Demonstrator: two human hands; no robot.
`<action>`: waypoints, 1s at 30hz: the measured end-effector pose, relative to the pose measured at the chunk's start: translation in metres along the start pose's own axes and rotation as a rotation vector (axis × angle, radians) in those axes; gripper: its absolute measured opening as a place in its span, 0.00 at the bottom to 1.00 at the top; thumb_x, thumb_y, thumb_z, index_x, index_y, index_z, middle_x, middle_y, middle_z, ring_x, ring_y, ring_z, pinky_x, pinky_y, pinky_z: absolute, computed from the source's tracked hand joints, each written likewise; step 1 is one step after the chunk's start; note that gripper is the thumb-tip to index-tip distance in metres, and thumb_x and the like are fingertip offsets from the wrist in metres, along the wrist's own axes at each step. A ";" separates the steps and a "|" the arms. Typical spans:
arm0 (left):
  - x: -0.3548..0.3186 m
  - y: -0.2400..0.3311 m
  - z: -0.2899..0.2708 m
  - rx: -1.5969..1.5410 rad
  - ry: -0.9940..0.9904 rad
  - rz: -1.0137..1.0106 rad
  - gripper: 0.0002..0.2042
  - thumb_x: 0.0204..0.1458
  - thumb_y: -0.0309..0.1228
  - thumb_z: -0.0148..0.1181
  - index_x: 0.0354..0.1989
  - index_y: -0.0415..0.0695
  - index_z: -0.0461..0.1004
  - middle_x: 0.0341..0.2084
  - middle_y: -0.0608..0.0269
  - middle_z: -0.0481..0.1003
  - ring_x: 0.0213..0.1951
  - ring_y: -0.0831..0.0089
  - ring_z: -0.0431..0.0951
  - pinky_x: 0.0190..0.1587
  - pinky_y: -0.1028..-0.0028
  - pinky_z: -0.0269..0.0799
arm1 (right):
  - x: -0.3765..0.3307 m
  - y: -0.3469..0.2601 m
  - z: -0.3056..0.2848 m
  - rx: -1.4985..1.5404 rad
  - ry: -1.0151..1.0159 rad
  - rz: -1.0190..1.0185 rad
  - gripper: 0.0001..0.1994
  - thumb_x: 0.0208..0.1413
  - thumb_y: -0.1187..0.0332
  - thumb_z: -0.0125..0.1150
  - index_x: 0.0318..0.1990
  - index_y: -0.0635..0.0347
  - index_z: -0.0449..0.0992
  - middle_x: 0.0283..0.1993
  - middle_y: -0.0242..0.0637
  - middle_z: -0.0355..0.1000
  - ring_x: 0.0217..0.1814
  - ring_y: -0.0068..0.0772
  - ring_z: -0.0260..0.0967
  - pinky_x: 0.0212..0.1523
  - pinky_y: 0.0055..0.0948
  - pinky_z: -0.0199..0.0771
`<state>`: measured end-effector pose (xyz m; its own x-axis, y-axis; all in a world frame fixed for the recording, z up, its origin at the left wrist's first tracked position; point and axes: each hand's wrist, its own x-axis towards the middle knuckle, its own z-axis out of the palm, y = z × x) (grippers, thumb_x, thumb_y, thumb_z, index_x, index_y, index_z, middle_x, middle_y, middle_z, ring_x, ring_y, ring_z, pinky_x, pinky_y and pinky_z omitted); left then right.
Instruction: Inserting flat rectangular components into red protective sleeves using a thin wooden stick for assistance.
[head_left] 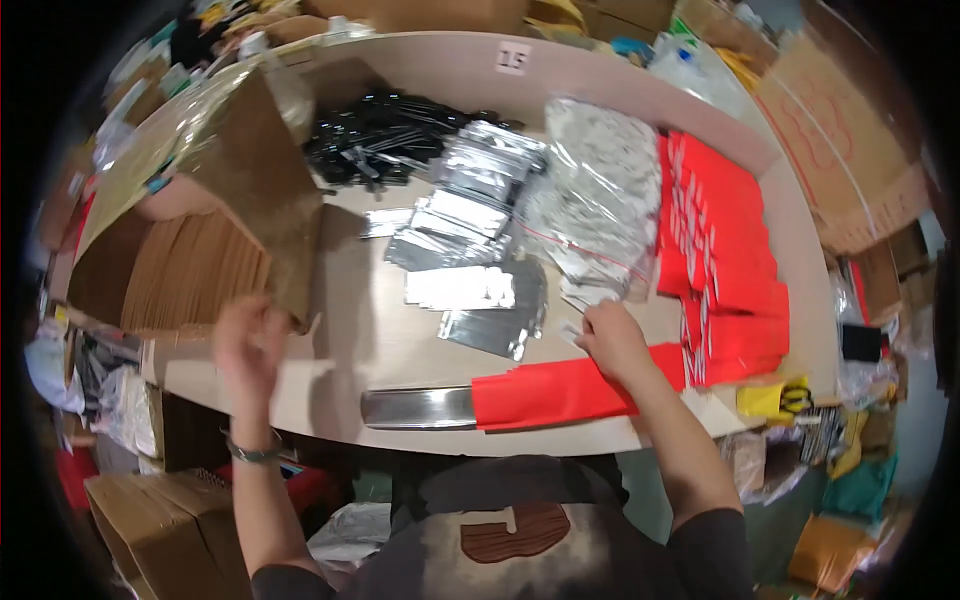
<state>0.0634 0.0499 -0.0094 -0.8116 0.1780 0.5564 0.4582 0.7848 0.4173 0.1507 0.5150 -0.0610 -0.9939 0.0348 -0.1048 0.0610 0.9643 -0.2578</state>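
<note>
My left hand (248,350), blurred by motion, is just in front of an open cardboard box (285,200) packed with upright brown cardboard pieces (195,270). Its fingers are too smeared to read. My right hand (615,340) is closed in a pinch over the table, at the lower end of a clear bag of white items (595,190). A small whitish piece shows by its fingertips, but what they grip is unclear. Below that hand lies a red fabric sleeve (545,395), with a shiny metal trough (415,408) running into its left end.
Silver flat packets (465,290) are spread over the table's middle, behind them a heap of black-handled items (385,135). Folded red sleeves (725,250) are stacked at right. A raised rim (420,55) borders the table's back. Yellow-and-black scissors (790,400) are at the right front.
</note>
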 end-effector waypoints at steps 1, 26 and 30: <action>0.015 -0.019 -0.007 0.108 0.125 -0.094 0.13 0.49 0.28 0.67 0.43 0.39 0.78 0.38 0.51 0.78 0.39 0.54 0.79 0.41 0.61 0.74 | 0.000 -0.009 -0.003 0.070 -0.039 0.013 0.09 0.47 0.66 0.66 0.33 0.61 0.77 0.36 0.50 0.73 0.41 0.52 0.72 0.43 0.46 0.72; -0.089 -0.006 0.006 -0.745 0.474 -0.722 0.07 0.68 0.29 0.45 0.46 0.42 0.68 0.25 0.74 0.62 0.27 0.86 0.61 0.29 0.83 0.59 | 0.093 -0.150 0.044 0.552 0.224 -0.226 0.05 0.51 0.72 0.53 0.32 0.62 0.74 0.40 0.47 0.72 0.44 0.53 0.70 0.44 0.48 0.70; -0.158 0.041 0.033 -0.836 0.245 -0.758 0.06 0.65 0.28 0.51 0.47 0.42 0.69 0.30 0.73 0.66 0.29 0.85 0.63 0.33 0.84 0.60 | 0.089 -0.134 0.063 -0.041 0.314 -0.582 0.06 0.46 0.73 0.53 0.31 0.61 0.76 0.44 0.46 0.69 0.53 0.48 0.66 0.52 0.44 0.66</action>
<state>0.1989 0.0731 -0.1039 -0.9308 -0.3627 0.0455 0.0541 -0.0135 0.9984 0.0598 0.3725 -0.0964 -0.8436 -0.4256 0.3274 -0.4912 0.8579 -0.1504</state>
